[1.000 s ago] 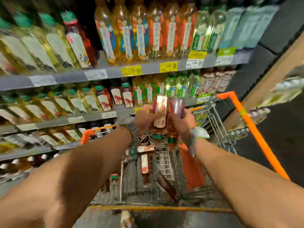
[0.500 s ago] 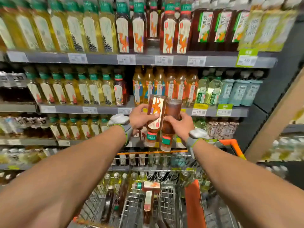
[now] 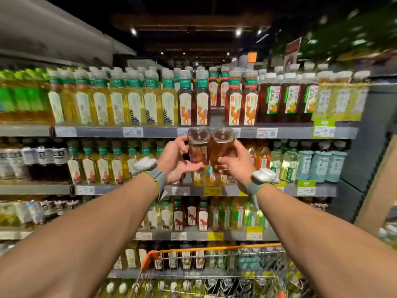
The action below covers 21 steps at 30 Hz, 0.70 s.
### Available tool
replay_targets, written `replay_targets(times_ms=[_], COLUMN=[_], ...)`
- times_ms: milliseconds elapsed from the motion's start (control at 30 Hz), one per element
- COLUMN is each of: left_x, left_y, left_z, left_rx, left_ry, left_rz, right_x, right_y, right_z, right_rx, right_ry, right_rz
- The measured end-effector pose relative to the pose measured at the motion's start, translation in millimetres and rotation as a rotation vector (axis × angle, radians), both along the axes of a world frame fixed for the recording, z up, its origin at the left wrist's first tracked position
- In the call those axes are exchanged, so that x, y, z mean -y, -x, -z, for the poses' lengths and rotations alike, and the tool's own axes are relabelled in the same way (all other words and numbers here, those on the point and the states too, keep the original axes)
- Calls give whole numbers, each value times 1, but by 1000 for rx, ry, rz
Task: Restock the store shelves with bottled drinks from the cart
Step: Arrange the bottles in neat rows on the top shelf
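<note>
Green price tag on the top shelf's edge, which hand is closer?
Right. The right hand, gripping the right bottle, is below and left of the green price tag; the left hand, gripping the left bottle, is farther left.

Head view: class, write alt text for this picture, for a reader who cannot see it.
The left hand grips the left bottle, the right hand the right bottle, both brown drinks, side by side, held up toward stocked shelves. Camel-label bottles stand above; the wire cart below.
</note>
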<state>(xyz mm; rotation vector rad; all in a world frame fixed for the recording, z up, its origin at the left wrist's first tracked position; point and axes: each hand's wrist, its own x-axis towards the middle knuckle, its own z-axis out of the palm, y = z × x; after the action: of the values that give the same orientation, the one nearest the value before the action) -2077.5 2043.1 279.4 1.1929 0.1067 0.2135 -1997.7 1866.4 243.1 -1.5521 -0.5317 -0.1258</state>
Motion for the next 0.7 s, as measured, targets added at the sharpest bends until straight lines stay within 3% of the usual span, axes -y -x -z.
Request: replay_targets(times_ms=[133, 333, 500, 700], left_x=[-3, -2, -12, -19], left_y=[5, 13, 15, 18], left_z=[-15, -24, -20, -13], left_rx=[-10, 50, 89, -21], left_ry=[67, -19, 36, -11], left_rz=[25, -50, -113, -62], right_x=[-10, -21, -20, -26], right_y=[13, 27, 27, 32], right_z=[-20, -35, -37, -33], right_rx=[-204, -365, -386, -414], right_ry=[-213, -488, -494, -519], right_rz=[-95, -126, -171, -255])
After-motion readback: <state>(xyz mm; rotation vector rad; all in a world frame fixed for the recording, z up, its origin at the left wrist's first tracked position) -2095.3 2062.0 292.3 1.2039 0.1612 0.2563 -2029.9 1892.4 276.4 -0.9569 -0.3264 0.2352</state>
